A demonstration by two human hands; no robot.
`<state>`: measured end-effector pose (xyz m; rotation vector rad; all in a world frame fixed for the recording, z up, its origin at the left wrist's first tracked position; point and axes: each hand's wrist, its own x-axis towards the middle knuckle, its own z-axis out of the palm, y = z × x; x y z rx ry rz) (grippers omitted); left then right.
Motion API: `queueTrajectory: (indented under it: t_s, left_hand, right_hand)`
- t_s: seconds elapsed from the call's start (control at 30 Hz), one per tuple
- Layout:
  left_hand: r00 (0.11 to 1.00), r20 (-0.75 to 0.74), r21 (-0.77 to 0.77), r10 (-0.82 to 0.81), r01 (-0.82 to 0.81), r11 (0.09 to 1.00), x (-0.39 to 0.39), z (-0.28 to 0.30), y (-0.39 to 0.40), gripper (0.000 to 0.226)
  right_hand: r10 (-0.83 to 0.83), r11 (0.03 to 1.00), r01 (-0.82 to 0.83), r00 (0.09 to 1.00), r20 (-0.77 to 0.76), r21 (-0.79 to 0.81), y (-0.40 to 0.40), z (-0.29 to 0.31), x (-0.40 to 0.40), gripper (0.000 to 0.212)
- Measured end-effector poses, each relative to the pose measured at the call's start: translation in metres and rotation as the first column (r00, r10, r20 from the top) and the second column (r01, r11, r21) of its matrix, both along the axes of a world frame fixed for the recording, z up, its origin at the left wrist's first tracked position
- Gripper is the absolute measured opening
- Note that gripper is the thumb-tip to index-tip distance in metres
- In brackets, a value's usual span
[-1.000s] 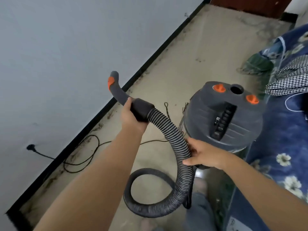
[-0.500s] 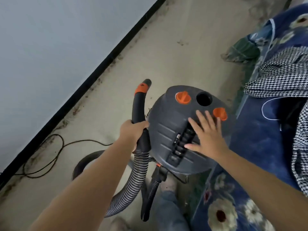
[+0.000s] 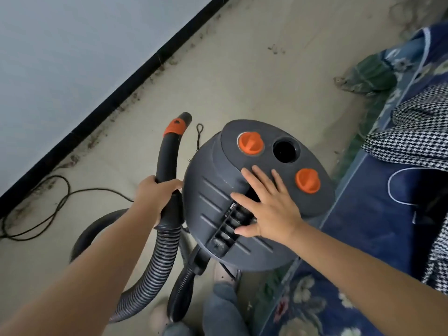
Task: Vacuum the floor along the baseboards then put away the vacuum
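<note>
A dark grey canister vacuum (image 3: 218, 190) with two orange knobs and a round hole on its lid stands on the beige floor by the bed. My left hand (image 3: 152, 192) grips the black curved hose handle (image 3: 167, 161), whose orange-ringed tip points up and away. The ribbed grey hose (image 3: 157, 267) loops down behind my left arm and back to the canister. My right hand (image 3: 269, 204) lies flat with straight, spread fingers on the lid over the slotted carry handle.
A black baseboard (image 3: 116, 98) runs diagonally under the pale wall on the left. A black power cord (image 3: 48, 207) lies coiled on the floor beside it. A blue floral bedspread (image 3: 375, 214) and a houndstooth cloth (image 3: 412, 137) fill the right side.
My right hand left the hose and came to rest flat on the vacuum lid. My left hand brought the hose handle in beside the canister, and my view dropped over the vacuum.
</note>
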<state>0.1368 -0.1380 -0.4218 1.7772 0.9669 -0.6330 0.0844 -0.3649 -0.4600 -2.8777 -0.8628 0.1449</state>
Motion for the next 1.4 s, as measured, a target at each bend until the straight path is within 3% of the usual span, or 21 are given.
queueTrajectory:
  t_s: [0.3,0.4,0.47,0.57,0.63,0.7,0.77,1.0,1.2,1.27,1.33,1.4]
  left_hand:
    - [1.0,0.02,0.054,0.005,-0.006,0.999,-0.004,-0.003,0.005,0.028]
    - [0.999,0.035,0.055,-0.013,0.011,0.998,-0.002,0.001,0.004,0.028]
    - [0.998,0.046,0.064,-0.033,0.03,0.997,-0.003,0.003,0.002,0.027]
    - [0.996,0.07,0.049,-0.049,0.045,0.998,-0.003,0.007,0.0,0.027]
    - [0.995,0.079,0.046,-0.063,0.059,0.997,-0.002,0.009,-0.003,0.027]
    - [0.993,0.084,0.053,-0.079,0.075,0.996,-0.001,0.012,-0.005,0.026]
    - [0.991,0.092,0.064,-0.096,0.09,0.994,-0.001,0.014,-0.005,0.022]
    - [0.986,0.104,0.111,-0.131,0.119,0.987,-0.002,0.015,-0.002,0.022]
    - [0.987,0.118,0.093,-0.105,0.094,0.991,-0.005,0.015,-0.003,0.022]
    - [0.989,0.128,0.078,-0.077,0.067,0.995,-0.007,0.016,0.002,0.022]
    - [0.99,0.141,0.06,-0.022,0.014,0.998,-0.011,0.019,0.012,0.024]
    - [0.984,0.168,0.048,0.056,-0.064,0.997,-0.015,0.025,0.026,0.028]
  right_hand:
    - [0.027,0.994,-0.037,0.995,-0.097,-0.099,0.025,0.007,0.045,0.072]
    - [0.036,0.999,-0.037,0.993,-0.108,0.001,0.023,0.016,0.046,0.079]
    - [-0.017,0.995,0.032,0.989,-0.148,0.098,0.015,0.032,0.048,0.069]
    - [-0.242,0.943,0.252,0.968,-0.069,0.216,-0.012,0.048,0.063,0.035]
    - [-0.327,0.929,0.351,0.927,-0.184,0.116,-0.04,0.057,0.075,0.023]
    - [-0.204,0.979,0.202,0.941,-0.269,-0.037,-0.062,0.06,0.08,0.025]
    - [-0.107,0.993,0.083,0.943,-0.316,-0.089,-0.078,0.061,0.083,0.033]
    - [-0.025,0.95,-0.086,0.938,-0.346,-0.302,-0.078,0.06,0.103,0.038]
    - [-0.127,0.915,0.03,0.968,-0.217,-0.402,-0.054,0.058,0.105,0.037]
    - [-0.168,0.927,0.097,0.971,-0.17,-0.361,-0.043,0.061,0.099,0.03]
    - [-0.134,0.968,0.109,0.986,-0.1,-0.225,-0.033,0.064,0.087,0.012]
    - [-0.151,0.987,0.144,0.984,-0.098,-0.068,-0.013,0.069,0.07,0.012]
